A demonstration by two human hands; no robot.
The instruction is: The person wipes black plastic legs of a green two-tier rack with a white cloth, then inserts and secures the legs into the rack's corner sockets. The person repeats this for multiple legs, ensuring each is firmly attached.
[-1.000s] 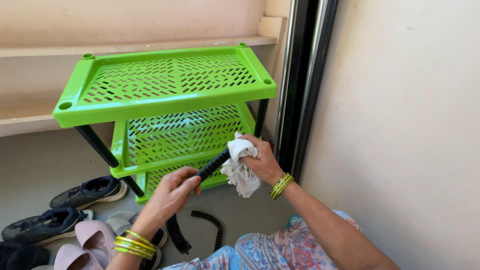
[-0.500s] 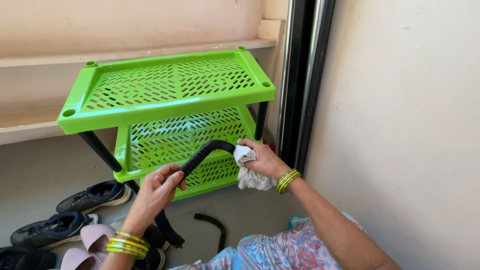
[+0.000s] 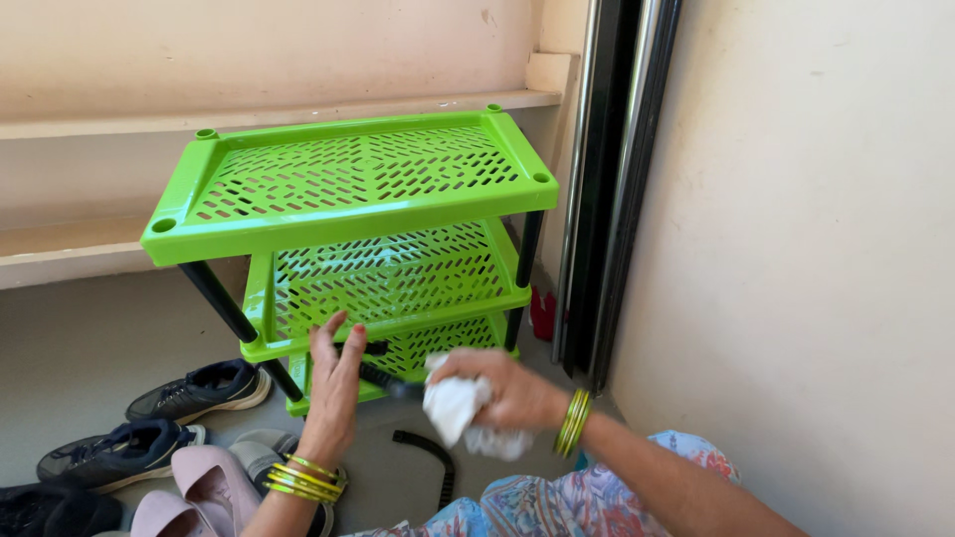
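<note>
Wiping a black rack pole beside the green shoe rack (image 3: 348, 189)

Left hand (image 3: 333, 383) steadies the pole (image 3: 383, 378), fingers loose; right hand (image 3: 512, 393), clenched on a white cloth (image 3: 453, 406), meets the pole's nearer end.

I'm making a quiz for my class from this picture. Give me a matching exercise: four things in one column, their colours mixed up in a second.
Things:
1. rack
2. cloth
3. bangles
4. rack legs

Colours:
A. white
B. black
C. bright green
D. yellow-green and gold

Pairs: 1-C, 2-A, 3-D, 4-B. The right hand grips the cloth; the left hand rests open by a black tube.
</note>
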